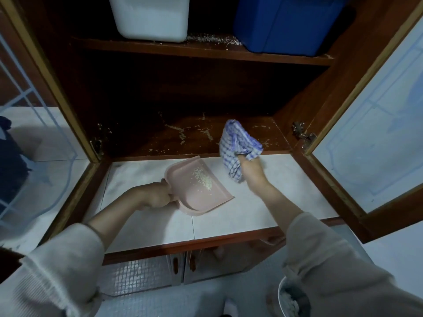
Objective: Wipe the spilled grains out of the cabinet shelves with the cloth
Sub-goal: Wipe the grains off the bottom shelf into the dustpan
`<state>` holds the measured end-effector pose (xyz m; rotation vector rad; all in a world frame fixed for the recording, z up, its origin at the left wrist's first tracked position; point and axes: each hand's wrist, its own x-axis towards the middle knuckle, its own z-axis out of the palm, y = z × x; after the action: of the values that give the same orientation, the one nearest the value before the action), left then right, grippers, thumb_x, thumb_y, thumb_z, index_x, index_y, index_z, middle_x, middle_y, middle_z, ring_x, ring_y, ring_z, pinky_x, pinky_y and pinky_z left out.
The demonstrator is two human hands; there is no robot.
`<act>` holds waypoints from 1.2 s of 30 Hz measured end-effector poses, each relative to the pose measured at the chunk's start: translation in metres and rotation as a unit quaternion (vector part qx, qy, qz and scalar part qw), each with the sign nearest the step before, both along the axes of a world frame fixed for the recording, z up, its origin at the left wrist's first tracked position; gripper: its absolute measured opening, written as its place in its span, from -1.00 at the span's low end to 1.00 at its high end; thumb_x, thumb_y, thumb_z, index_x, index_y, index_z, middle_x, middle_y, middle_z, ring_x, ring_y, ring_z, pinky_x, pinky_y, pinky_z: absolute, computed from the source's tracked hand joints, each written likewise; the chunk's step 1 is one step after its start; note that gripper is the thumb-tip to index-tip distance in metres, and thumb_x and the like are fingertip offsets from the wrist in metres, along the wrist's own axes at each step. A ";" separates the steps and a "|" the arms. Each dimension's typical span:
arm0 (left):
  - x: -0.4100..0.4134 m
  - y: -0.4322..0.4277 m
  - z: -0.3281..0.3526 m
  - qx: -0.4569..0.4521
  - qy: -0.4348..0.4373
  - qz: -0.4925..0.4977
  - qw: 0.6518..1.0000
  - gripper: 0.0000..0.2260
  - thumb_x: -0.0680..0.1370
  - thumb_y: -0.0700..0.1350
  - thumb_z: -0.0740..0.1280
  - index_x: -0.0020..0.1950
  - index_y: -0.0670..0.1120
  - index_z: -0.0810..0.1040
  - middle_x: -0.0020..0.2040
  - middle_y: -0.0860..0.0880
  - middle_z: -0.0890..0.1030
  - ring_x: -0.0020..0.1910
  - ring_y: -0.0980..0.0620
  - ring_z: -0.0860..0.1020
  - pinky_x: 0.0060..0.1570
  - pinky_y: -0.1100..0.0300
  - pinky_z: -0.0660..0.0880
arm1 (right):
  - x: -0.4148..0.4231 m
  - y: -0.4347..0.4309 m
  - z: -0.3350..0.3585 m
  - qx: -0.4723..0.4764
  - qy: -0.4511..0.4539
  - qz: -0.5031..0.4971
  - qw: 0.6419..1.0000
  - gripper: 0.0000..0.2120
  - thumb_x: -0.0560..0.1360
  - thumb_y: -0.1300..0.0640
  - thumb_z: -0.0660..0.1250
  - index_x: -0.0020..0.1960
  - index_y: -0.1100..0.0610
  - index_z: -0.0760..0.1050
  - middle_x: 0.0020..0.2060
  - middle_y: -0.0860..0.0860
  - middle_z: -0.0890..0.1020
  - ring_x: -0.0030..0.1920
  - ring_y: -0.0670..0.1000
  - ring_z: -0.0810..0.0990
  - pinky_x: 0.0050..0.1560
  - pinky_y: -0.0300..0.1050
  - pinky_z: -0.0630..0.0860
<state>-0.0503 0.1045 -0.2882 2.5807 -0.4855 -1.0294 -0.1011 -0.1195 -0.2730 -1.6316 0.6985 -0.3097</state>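
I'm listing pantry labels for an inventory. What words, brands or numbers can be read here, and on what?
None: no readable text shows anywhere in the view.
The white tub and blue tub show bare sides; the dustpan and cloth carry no print.

Scene being viewed through one head-worn wide-angle camera, being pointed forward and down, open cabinet [160,92] being faced at close range

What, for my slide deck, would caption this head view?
Right hand holds cloth at the grain-strewn shelf; left hand holds dustpan.
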 end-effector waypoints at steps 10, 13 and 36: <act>-0.006 -0.002 0.006 -0.008 -0.011 -0.016 1.000 -0.51 0.64 -0.03 0.12 0.50 -0.14 0.03 0.37 -0.12 0.39 0.27 -0.04 0.41 0.26 0.14 0.37 | 0.012 -0.063 -0.034 -0.171 0.109 -0.006 0.979 -0.68 0.52 0.26 0.24 0.27 0.25 0.43 0.15 0.21 0.55 0.12 0.22 0.52 0.08 -0.03 0.43; -0.005 -0.002 0.005 0.003 -0.015 -0.025 1.000 -0.50 0.64 0.02 0.12 0.49 -0.16 0.05 0.37 -0.11 0.38 0.26 -0.04 0.42 0.25 0.14 0.37 | 0.019 -0.048 -0.026 -0.189 0.130 0.026 0.973 -0.64 0.56 0.27 0.18 0.35 0.28 0.36 0.26 0.21 0.48 0.24 0.22 0.45 0.13 -0.09 0.37; -0.001 -0.001 -0.001 0.001 0.006 0.015 1.000 -0.41 0.62 0.03 0.15 0.52 -0.16 -0.03 0.37 -0.14 0.40 0.28 -0.08 0.41 0.28 0.09 0.39 | 0.029 -0.009 -0.004 0.007 -0.018 0.041 0.999 -0.77 0.60 0.16 0.18 0.23 0.16 0.43 0.06 0.11 0.58 0.09 0.09 0.55 0.19 -0.04 0.46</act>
<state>-0.0513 0.1035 -0.2895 2.5742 -0.4406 -1.0355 -0.0716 -0.1285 -0.2766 -1.6324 0.6049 -0.2730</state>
